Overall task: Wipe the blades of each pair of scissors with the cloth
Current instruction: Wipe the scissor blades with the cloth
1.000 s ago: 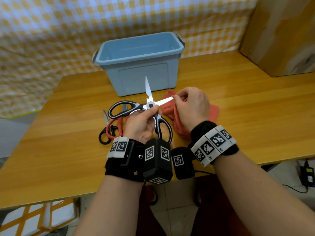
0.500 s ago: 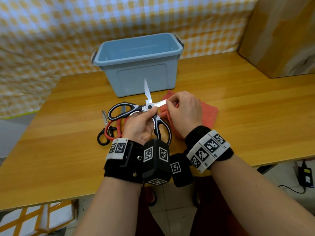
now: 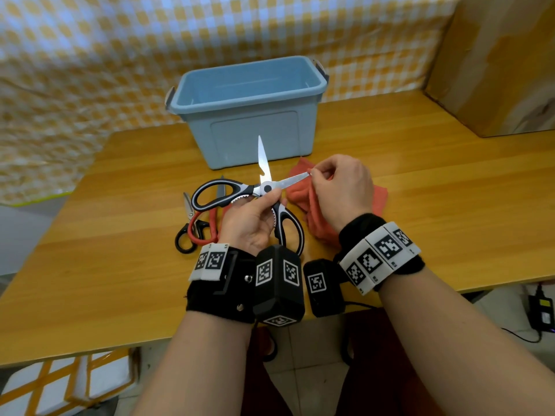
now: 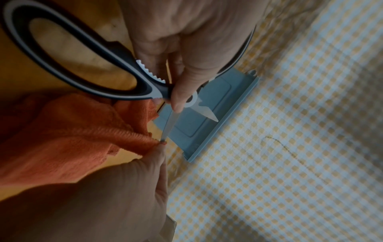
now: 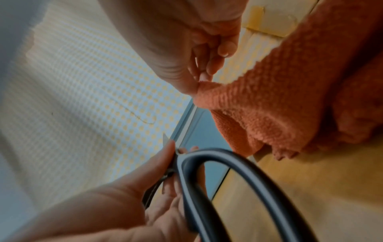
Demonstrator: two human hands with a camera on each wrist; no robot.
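Observation:
My left hand (image 3: pixel 255 217) grips the large black-and-grey kitchen scissors (image 3: pixel 265 187) near the pivot, thumb on the joint; the blades stand spread wide, one pointing up, one to the right. My right hand (image 3: pixel 336 187) pinches the orange cloth (image 3: pixel 300 195) around the tip of the right-pointing blade (image 3: pixel 292 181). In the left wrist view the scissors (image 4: pixel 99 68) and the cloth (image 4: pixel 68 135) meet at the blade tip. In the right wrist view the thumb and fingers pinch the cloth (image 5: pixel 269 98). Two smaller scissors, red-handled (image 3: pixel 211 223) and black-handled (image 3: pixel 187 232), lie on the table to the left.
A blue plastic bin (image 3: pixel 249 109) stands just behind the scissors on the wooden table (image 3: pixel 450 205). A cardboard box (image 3: pixel 495 64) sits at the back right. A yellow checked sheet hangs behind. The table's near edge lies under my wrists.
My right hand with the cloth slid inward along the right-pointing blade, then back out to its tip. The left hand has kept the scissors nearly still.

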